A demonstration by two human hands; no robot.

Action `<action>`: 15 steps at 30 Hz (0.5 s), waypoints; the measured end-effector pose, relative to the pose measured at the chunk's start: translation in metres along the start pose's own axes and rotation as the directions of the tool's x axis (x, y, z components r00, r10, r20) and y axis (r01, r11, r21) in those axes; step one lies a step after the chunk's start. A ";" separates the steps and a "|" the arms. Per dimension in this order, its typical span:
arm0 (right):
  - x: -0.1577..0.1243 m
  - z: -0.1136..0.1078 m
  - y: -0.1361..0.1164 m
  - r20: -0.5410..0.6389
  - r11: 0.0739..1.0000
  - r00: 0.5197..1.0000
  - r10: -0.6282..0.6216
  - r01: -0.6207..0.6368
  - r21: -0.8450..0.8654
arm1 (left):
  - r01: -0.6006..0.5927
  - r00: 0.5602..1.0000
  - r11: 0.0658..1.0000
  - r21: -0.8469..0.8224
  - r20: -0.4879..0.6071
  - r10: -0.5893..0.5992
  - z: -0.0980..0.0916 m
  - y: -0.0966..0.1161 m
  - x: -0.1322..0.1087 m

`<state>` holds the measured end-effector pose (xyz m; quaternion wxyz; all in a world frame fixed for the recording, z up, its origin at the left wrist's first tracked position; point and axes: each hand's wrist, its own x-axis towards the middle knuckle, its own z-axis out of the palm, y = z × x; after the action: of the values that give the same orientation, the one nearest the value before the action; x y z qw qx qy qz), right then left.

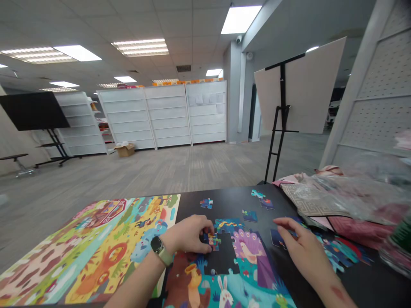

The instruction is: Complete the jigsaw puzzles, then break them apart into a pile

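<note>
On black tabletop (229, 200), animal jigsaw (248, 254) partly joined, centre unfilled; puzzle piece (215, 243) pinched by left hand (189, 234), right hand (301, 247) spread wide; loose pieces (249, 215) unplaced.

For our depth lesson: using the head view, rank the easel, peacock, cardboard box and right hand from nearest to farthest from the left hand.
1. Peacock: on the puzzle, right of the left hand.
2. Right hand: farther right.
3. Easel: right, beyond the table.
4. Cardboard box: far left, near the shelves.
</note>
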<state>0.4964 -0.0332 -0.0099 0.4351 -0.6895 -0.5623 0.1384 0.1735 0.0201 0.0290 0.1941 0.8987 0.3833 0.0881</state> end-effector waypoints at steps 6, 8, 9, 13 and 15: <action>0.003 0.001 0.002 -0.029 0.999 1.000 0.003 -0.002 0.032 | 0.023 0.991 0.998 -0.059 -0.134 -0.031 -0.007 0.000 -0.001; 0.001 -0.004 -0.007 -0.061 0.999 0.998 -0.012 0.014 0.043 | 0.029 0.971 0.999 -0.038 -0.236 -0.038 -0.006 -0.004 0.001; -0.003 -0.009 -0.015 -0.087 0.998 0.995 -0.046 0.050 0.048 | 0.037 0.958 0.999 -0.027 -0.284 -0.044 -0.004 -0.007 0.003; -0.046 -0.048 -0.071 -0.207 0.907 0.899 -0.387 0.411 0.091 | 0.095 0.907 0.995 -0.030 -0.410 -0.099 0.004 -0.021 0.009; -0.080 -0.067 -0.100 -0.209 0.823 0.831 -0.516 0.548 0.148 | 0.119 0.894 0.992 -0.033 -0.431 -0.121 0.007 -0.026 0.011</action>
<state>0.4499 -0.1355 0.0813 0.5676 -0.4658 -0.6787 0.0118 0.1665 0.0424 0.0123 0.1118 0.8309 0.4713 0.2738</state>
